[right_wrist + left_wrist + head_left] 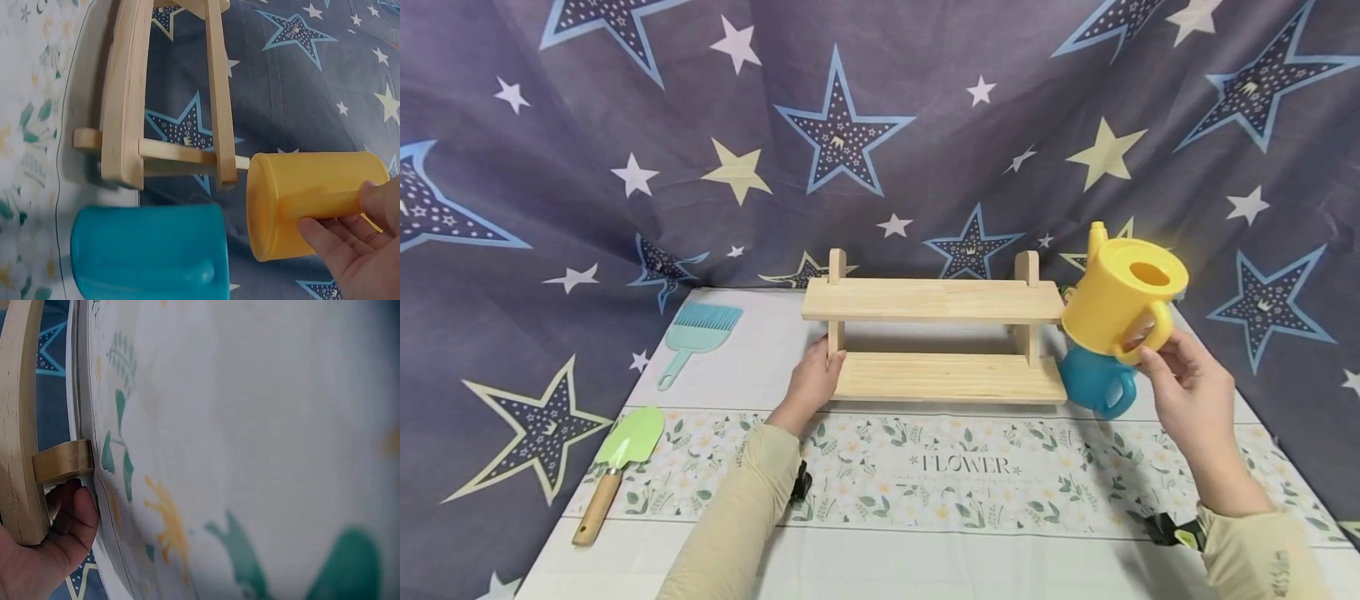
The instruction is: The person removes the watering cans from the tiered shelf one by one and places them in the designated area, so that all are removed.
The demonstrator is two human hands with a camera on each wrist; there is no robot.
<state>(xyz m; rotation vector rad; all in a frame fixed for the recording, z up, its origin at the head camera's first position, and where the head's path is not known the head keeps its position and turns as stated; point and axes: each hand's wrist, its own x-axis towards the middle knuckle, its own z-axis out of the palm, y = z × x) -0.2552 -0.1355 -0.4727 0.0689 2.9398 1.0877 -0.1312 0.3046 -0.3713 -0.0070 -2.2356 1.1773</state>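
My right hand grips the handle of a yellow watering can, raised beside the right end of a two-tier wooden shelf. Behind and below it stands a blue container with a handle, partly hidden by the yellow can. In the right wrist view, the blue container and the yellow can are apart. My left hand holds the lower left end of the shelf. The left wrist view shows its fingers curled under the wood.
A light blue hand brush lies at the table's back left. Nearer on the left is a green trowel with a wooden handle. A flower-print tablecloth covers the table, and a star-patterned curtain hangs behind it.
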